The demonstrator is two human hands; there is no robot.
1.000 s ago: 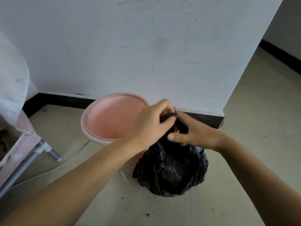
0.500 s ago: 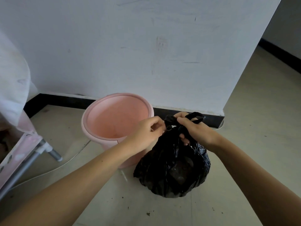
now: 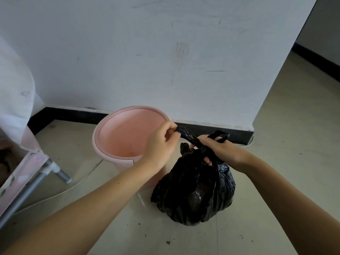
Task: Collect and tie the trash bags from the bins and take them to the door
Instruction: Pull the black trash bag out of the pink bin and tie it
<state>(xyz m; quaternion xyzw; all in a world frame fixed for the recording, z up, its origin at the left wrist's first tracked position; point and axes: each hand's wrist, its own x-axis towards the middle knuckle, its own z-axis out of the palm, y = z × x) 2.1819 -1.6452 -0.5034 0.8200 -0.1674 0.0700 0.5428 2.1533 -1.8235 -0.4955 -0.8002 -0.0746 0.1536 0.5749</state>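
Since a moment ago the left hand has drawn one handle of the crinkled black plastic trash bag leftward, both hands pinched shut on handles, right hand beside it, above the speckled pale tile floor beside the round pink plastic bin at a scuffed white wall.

2 bare forearms, no sleeves, no gloves

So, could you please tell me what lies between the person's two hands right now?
In the head view, a twisted black handle strip of the trash bag runs between the left hand and the right hand; both grip it.
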